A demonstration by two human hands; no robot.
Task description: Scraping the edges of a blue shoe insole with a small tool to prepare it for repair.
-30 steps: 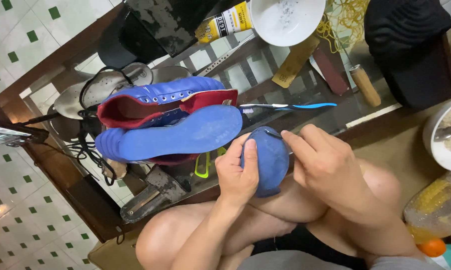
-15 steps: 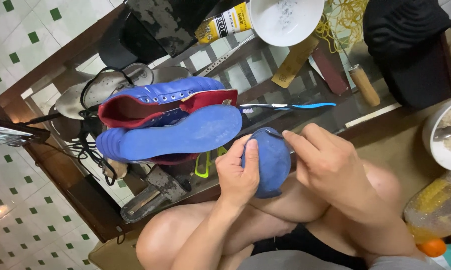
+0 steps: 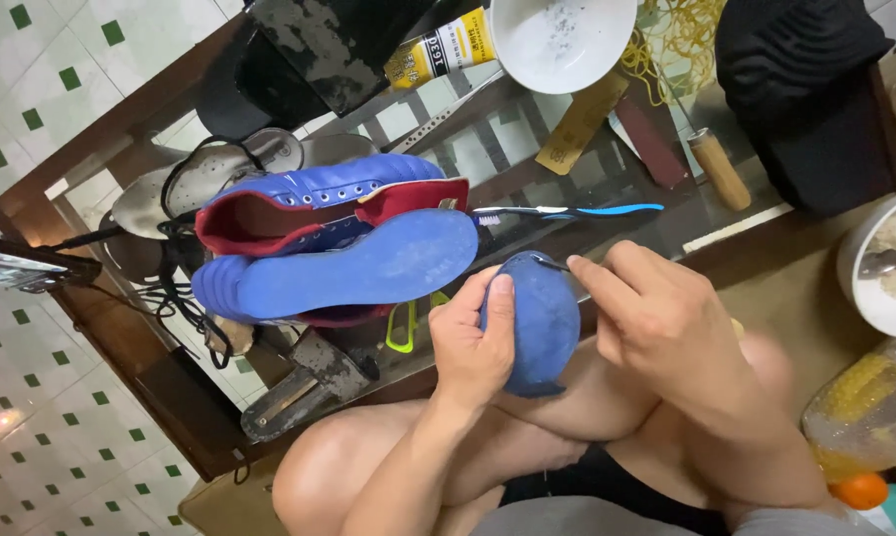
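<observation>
The left hand (image 3: 473, 342) clasps a rounded blue suede shoe piece (image 3: 529, 323) from its left edge, thumb laid across the face. The piece is held above the person's bare knees, just in front of the glass tabletop (image 3: 527, 149), its long axis running roughly from the tabletop edge down toward the knees. The right hand (image 3: 666, 328) has its grip pinched on a thin dark needle-like tool (image 3: 550, 262) whose tip meets the upper rim of the piece.

On the tabletop lies one blue shoe with red lining (image 3: 319, 203) on its side, and against it one flat blue insole (image 3: 353, 273), both lengthwise left to right. Behind them are one toothbrush with blue handle (image 3: 577, 210), one white bowl (image 3: 562, 40), one yellow glue tube (image 3: 438, 50) and one wooden-handled tool (image 3: 716, 164).
</observation>
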